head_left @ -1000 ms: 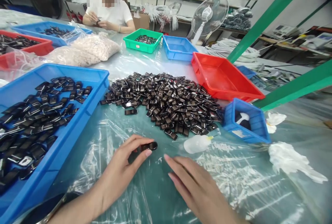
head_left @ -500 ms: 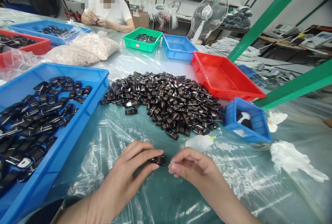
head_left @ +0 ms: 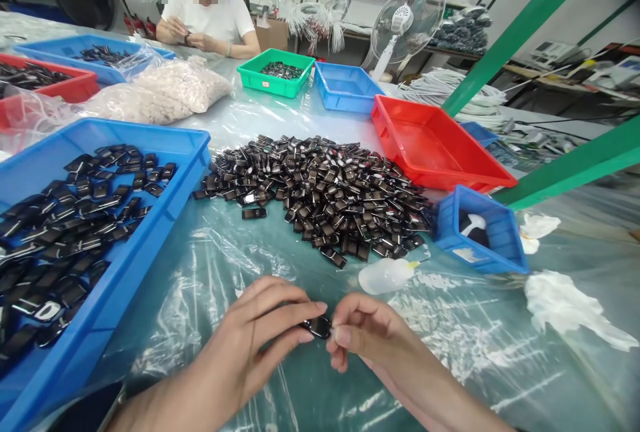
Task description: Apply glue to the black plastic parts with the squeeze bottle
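Now the small black part (head_left: 317, 327) is held low above the table (head_left: 500, 379) in the closed grip of the left hand (head_left: 250, 345). Its other end is pinched by the right hand (head_left: 370, 333), which was apart from it before. The pile of black parts (head_left: 320, 195) is seen behind, and the blue tray (head_left: 155, 239) at the left.

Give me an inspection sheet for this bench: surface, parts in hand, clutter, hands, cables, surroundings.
Surface: table under wrinkled clear film.
Job's things: black part between both hands; pile of black parts beyond; more in the blue tray.
Clutter: squeeze bottle, small blue bin, white cloth, red tray.
Hands: left hand grips the black part; right hand pinches its end.
Cables: white cable bundles far right.
Surroundings: fan, co-worker seated opposite.
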A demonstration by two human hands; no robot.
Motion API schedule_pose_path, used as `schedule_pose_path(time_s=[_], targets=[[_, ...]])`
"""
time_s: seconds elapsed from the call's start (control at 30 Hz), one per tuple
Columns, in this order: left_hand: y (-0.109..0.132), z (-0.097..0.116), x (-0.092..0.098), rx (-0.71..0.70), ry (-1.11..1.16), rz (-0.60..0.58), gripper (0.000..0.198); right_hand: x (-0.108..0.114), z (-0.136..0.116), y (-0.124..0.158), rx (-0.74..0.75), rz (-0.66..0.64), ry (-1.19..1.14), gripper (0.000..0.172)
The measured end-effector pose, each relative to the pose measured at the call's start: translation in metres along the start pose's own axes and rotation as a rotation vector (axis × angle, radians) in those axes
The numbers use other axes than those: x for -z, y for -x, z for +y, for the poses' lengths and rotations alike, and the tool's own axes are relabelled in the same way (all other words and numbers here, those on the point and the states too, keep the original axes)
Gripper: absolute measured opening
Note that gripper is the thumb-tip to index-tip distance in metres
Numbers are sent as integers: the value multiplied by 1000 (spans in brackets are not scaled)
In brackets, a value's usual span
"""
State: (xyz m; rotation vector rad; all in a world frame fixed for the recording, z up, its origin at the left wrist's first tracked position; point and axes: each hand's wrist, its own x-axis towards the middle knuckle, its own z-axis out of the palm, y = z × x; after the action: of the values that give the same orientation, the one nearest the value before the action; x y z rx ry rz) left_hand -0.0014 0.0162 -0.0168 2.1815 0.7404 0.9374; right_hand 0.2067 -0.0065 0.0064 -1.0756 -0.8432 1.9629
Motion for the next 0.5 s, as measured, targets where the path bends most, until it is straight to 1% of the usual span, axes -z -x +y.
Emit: schedule_pose_path(time_s=[0.1,0.23,0.3,0.37,0.4,0.43,0.47,0.5], targets=[[1,2,1,-61,-7,2,34,-1,3,1,-7,-2,-19,23],[3,5,-4,-85,-52,10,34,-2,8,-2,8,1,19,32],[4,10,-5,-130,-147,48,30,0,9,-2,58,25,88,31],[5,17,3,-186,-347,106,29,4,9,3,133,73,167,21],[5,22,11,-190,-487,146,31,7,8,7,216,106,241,14],[6,26,23,-157,-641,193,37,10,7,11,328,145,330,11],[6,30,36,-82,-783,247,45,14,4,16,471,189,433,20],[6,33,51,47,-912,331,52,18,2,19,683,247,575,33]])
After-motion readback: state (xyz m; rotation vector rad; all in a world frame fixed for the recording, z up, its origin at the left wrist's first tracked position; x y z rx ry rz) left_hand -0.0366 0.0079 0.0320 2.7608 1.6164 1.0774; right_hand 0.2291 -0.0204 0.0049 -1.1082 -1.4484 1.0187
